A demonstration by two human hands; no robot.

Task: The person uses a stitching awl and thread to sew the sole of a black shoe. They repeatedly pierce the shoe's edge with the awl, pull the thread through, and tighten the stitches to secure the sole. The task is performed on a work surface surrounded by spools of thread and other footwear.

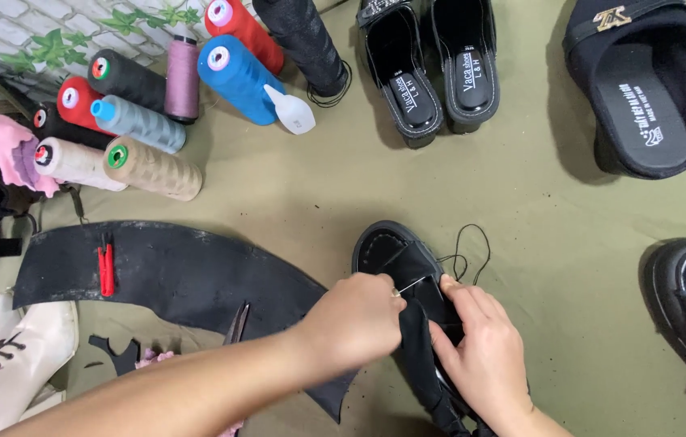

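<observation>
Head view: thread spools (149, 105), black slippers (432, 65) and scissors (237, 322) surround the held shoe (400, 259).

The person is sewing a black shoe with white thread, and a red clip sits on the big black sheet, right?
Not quite: the thread is black, not white, as the head view shows. The left hand pinches a thin metal needle at the black shoe while the right hand steadies it. The red clip does sit on the big black sheet.

I see an olive cloth surface (294, 194). Around the black shoe (395, 259) lie thread cones (149, 166) up-left, black leather piece (173, 279) left, sandals (432, 65) above.
</observation>
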